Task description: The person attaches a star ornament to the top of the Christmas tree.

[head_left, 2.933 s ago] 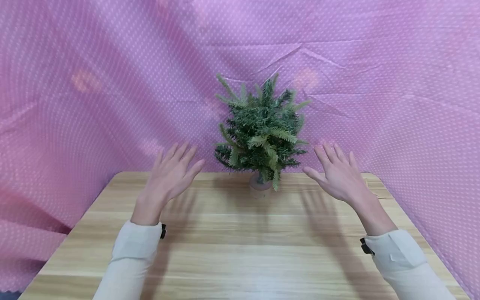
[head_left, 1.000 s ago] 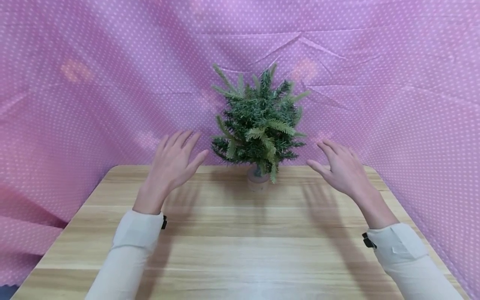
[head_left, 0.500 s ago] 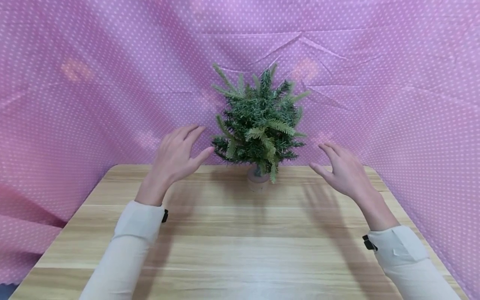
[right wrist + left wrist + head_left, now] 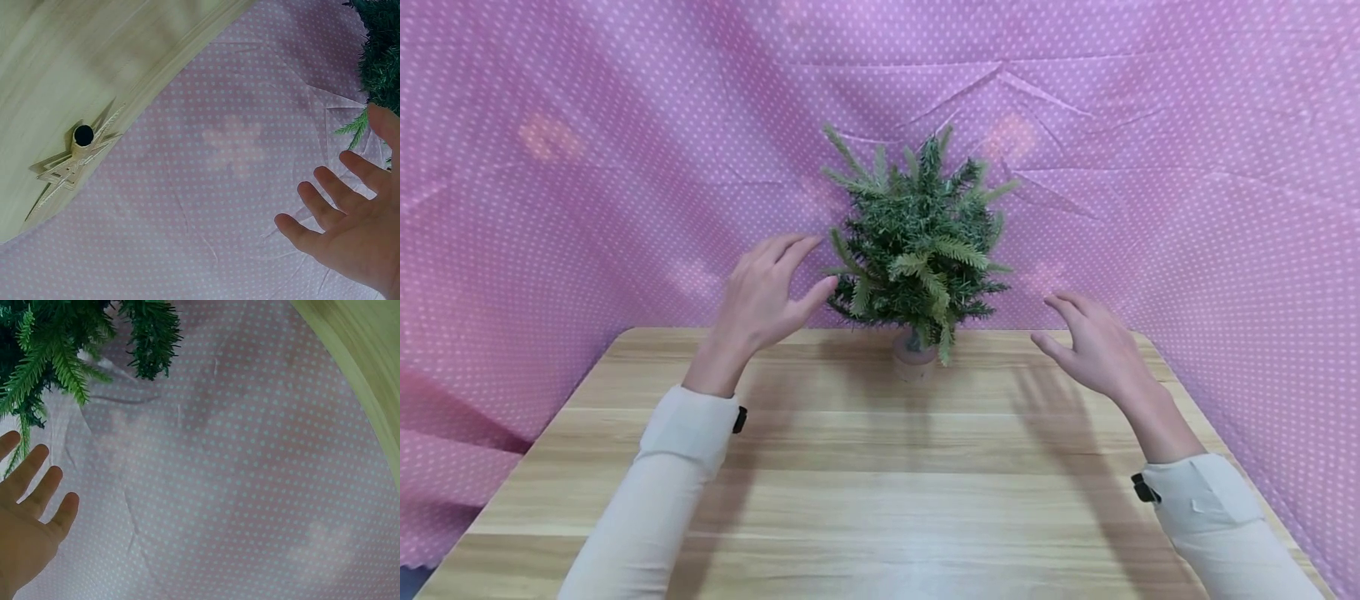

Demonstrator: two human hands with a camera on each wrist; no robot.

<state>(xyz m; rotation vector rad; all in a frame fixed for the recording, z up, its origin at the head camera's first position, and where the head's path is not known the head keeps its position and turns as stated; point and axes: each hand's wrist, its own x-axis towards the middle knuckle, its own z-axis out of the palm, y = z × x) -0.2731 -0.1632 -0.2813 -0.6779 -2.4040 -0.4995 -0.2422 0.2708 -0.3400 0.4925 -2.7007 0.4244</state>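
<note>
A small artificial Christmas tree stands upright in a round base near the table's back edge. My left hand is raised at its left side, fingers bent towards the branches. The thumb tip overlaps the outer needles in the head view; contact cannot be told. In the left wrist view, the branches hang above the fingers. My right hand hovers to the right, apart from the tree and holding nothing. A gold star tree topper with a hollow tube lies on the table in the right wrist view.
The light wooden table has rounded back corners. Pink cloth with white dots hangs close behind and along both sides. My right hand hides the star topper in the head view.
My left hand has moved right and up towards the tree, its fingers bending more. My right hand has shifted slightly right and down, its fingers drawn closer together. The tree stays in place.
</note>
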